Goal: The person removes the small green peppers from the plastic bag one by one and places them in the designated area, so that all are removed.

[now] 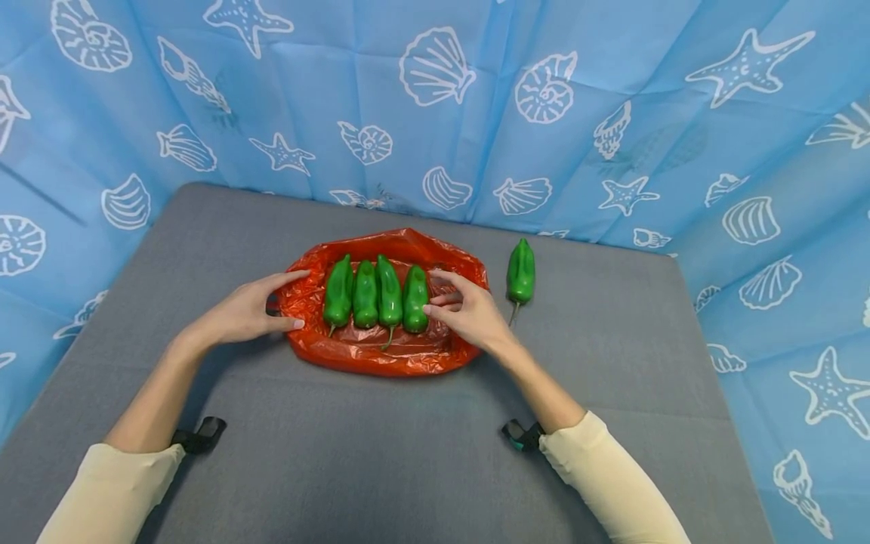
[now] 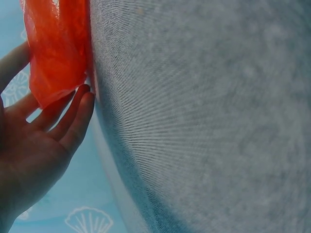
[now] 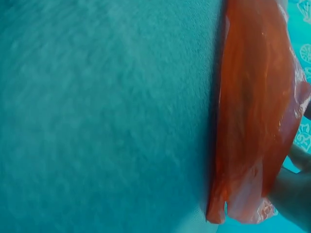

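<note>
A red plastic bag point(image 1: 370, 364) lies spread open on the grey table, its rim folded up around several green peppers point(image 1: 365, 295) set side by side. At the bag's left end my left hand point(image 1: 238, 308) rests with its fingers spread along the rim; in the left wrist view the fairly straight fingers point(image 2: 73, 116) touch the red plastic. My right hand point(image 1: 472, 310) reaches over the bag's right side, thumb and fingertips at the right flank of the rightmost pepper point(image 1: 415, 298). In the right wrist view the bag's wall mostly hides that hand.
A single green pepper point(image 1: 521, 273) with a thin stem lies on the table point(image 1: 381, 453), right of the bag. Behind and beside the table hangs a blue curtain point(image 1: 381, 83) with white shells and starfish. A dark band with a mount point(image 1: 198, 436) sits on each wrist.
</note>
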{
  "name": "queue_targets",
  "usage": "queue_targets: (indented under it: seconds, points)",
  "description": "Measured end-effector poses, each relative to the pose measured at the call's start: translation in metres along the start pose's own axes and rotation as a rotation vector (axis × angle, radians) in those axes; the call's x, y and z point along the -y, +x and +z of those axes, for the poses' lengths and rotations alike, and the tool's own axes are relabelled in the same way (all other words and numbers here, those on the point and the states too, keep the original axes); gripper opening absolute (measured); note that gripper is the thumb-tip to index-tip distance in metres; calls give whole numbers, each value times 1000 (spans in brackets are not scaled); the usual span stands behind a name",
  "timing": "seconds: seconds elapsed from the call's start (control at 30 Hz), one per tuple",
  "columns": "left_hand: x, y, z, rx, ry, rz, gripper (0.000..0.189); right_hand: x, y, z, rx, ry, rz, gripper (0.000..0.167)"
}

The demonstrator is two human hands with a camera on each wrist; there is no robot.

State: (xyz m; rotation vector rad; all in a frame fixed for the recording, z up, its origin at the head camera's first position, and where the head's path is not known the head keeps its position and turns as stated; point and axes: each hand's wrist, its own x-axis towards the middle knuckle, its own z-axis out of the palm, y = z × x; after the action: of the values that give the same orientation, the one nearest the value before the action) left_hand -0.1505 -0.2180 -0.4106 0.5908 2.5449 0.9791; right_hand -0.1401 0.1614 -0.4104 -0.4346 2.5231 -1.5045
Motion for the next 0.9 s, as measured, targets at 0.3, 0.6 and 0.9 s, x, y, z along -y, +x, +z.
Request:
queue_targets:
  seconds: [0.3,0.6,0.9]
  points:
    - [1,1,0,5,-4,2,79,1,6,10,18,-108,77,63]
    - [1,1,0,9,0,-12,80,0,12,21,53,-238,123,69]
    - [1,2,0,12,-5,-9,79,0,18,26,40,-365,65,70]
